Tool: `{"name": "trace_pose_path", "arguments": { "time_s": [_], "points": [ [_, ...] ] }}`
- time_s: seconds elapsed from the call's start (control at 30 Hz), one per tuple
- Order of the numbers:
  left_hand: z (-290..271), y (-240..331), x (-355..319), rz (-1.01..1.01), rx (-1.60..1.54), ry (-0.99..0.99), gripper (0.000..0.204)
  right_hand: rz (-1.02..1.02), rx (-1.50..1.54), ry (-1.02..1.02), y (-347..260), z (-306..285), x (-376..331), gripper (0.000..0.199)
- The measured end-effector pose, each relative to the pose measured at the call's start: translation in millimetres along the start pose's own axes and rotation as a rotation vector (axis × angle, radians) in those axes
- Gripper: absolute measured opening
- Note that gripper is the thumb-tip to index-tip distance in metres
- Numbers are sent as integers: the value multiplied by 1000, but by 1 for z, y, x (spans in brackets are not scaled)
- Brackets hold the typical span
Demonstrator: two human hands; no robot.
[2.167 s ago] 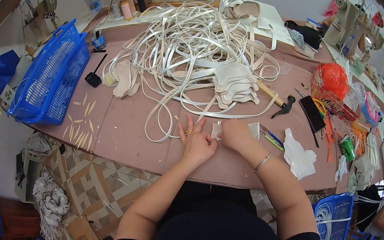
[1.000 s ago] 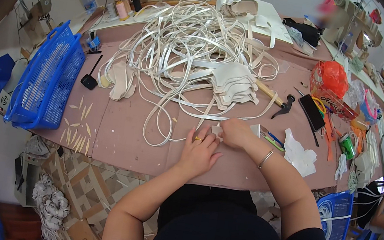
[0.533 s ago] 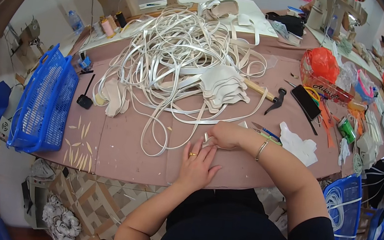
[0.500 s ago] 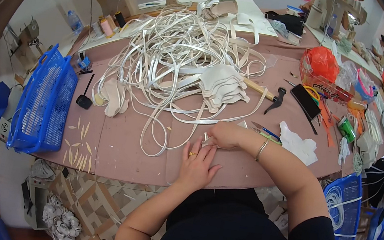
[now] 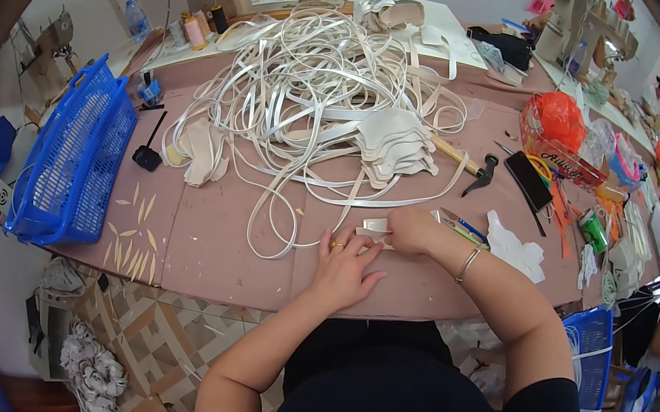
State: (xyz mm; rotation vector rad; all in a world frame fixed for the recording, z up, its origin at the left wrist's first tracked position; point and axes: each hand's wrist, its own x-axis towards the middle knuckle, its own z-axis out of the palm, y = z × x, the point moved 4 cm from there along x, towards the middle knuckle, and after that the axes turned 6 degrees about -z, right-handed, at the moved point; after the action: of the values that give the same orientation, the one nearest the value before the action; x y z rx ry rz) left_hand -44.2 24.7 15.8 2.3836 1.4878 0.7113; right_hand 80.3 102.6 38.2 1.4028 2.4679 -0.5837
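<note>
My left hand (image 5: 344, 271) lies on the brown table cover with its fingers stretched out, the fingertips at a small pale strip. Just right of it, my right hand (image 5: 415, 231) is closed, and a small whitish flat piece (image 5: 375, 224) sticks out to the left from its fingers. How the fingers grip it is hidden. Beyond my hands rests a stack of cut white pieces (image 5: 394, 143), in front of a big tangle of white and cream straps (image 5: 306, 76). A hammer (image 5: 482, 177) lies right of the stack. Near my right wrist is a blue-handled tool (image 5: 462, 227).
Blue plastic baskets (image 5: 70, 161) stand at the left edge, with thin pale leaf-shaped slips (image 5: 138, 251) beside them. To the right lie a white scrap sheet (image 5: 514, 249), a black phone (image 5: 528, 180), a green can (image 5: 594, 233) and a box (image 5: 562, 146) with a red bag.
My right hand has shifted right, away from my left fingertips, and the whitish flat piece now shows more. My left hand stays nearly in place. The view has shifted slightly.
</note>
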Motion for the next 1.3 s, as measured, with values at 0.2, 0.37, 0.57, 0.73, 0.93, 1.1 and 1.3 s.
{"name": "trace_pose_path", "arguments": {
  "time_s": [0.2, 0.37, 0.57, 0.73, 0.93, 1.1, 1.3],
  "points": [
    [-3, 3, 1, 100, 139, 19, 43, 27, -67, 71, -3, 4, 1, 23],
    [0, 5, 12, 158, 198, -32, 41, 49, -66, 52, -8, -2, -2, 23],
    [-2, 7, 6, 166, 144, 54, 40, 20, -16, 59, -4, -1, -9, 25],
    [2, 8, 7, 161, 211, 16, 41, -56, -136, -37, 2, -12, -18, 32],
    [-1, 4, 4, 173, 153, 69, 43, 15, 19, 24, 5, -6, -16, 21],
    [0, 6, 6, 185, 143, 30, 42, 65, 2, 30, 5, -2, -20, 23],
    [1, 8, 12, 243, 198, -10, 41, 59, -11, 64, 10, 3, -17, 25]
  ]
}}
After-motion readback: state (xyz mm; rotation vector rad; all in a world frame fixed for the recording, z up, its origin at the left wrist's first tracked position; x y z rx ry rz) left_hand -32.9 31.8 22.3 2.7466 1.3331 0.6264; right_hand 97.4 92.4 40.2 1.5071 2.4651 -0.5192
